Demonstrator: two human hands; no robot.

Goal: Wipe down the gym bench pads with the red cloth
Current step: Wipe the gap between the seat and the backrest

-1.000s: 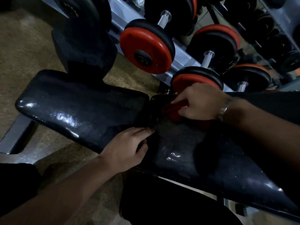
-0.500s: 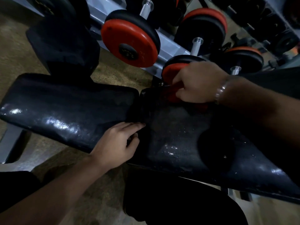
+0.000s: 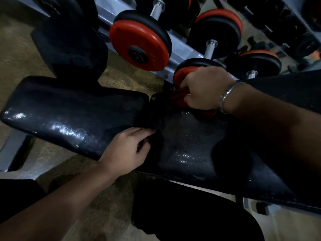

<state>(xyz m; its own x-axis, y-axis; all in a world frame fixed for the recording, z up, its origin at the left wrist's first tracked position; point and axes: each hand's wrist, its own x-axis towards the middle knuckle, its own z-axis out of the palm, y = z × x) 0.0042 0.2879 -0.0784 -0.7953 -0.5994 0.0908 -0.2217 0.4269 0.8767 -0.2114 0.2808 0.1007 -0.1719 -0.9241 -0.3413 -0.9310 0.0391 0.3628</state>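
Note:
Two glossy black bench pads lie end to end: the left pad [image 3: 66, 115] and the right pad [image 3: 187, 146], with a narrow gap between them. My right hand [image 3: 205, 91], a metal bracelet on its wrist, is closed on the red cloth [image 3: 180, 98] and presses it onto the far corner of the right pad. Most of the cloth is hidden under the hand. My left hand [image 3: 128, 150] rests on the near edge of the pads at the gap, fingers curled against the seam, holding nothing that I can see.
A grey dumbbell rack [image 3: 180, 49] runs behind the bench with red-and-black dumbbells [image 3: 140, 42], one right behind my right hand. A dark padded block [image 3: 69, 46] stands at the back left. The bench's metal foot [image 3: 13, 150] sits on the brown floor at left.
My right hand has pushed the red cloth from the inner part of the right pad out to its far corner. The left hand has stayed at the gap.

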